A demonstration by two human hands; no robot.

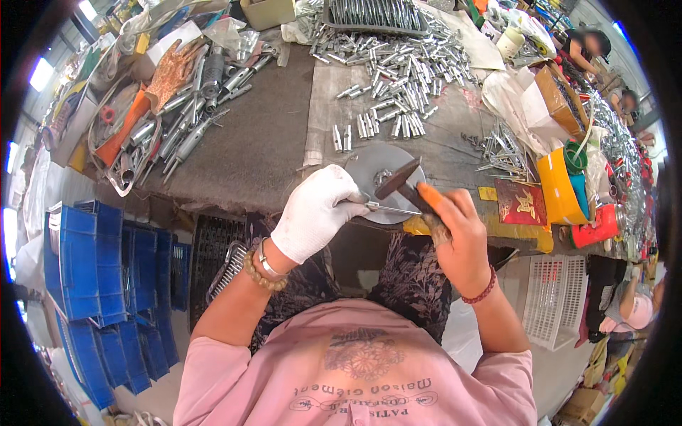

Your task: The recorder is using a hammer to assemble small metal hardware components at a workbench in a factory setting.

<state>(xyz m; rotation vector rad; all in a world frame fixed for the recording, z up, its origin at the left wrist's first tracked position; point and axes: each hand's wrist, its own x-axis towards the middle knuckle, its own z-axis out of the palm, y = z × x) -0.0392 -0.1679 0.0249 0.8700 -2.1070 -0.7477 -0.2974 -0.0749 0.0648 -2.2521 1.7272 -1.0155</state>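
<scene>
My left hand, in a white knit glove, pinches a thin metal rod that points to the right over the near edge of a round grey metal disc. A hammer is gripped in my right hand, its dark head raised just above the rod and the disc. Orange wrapping shows on a finger of that hand. Beyond the disc, two short metal cylinders stand upright, with a small group of similar cylinders to their right.
Loose metal parts are heaped at the far side below a black tray. Tools and an orange-stained glove lie at left. Thin pins, a red card and a yellow container sit right. Blue bins stand lower left.
</scene>
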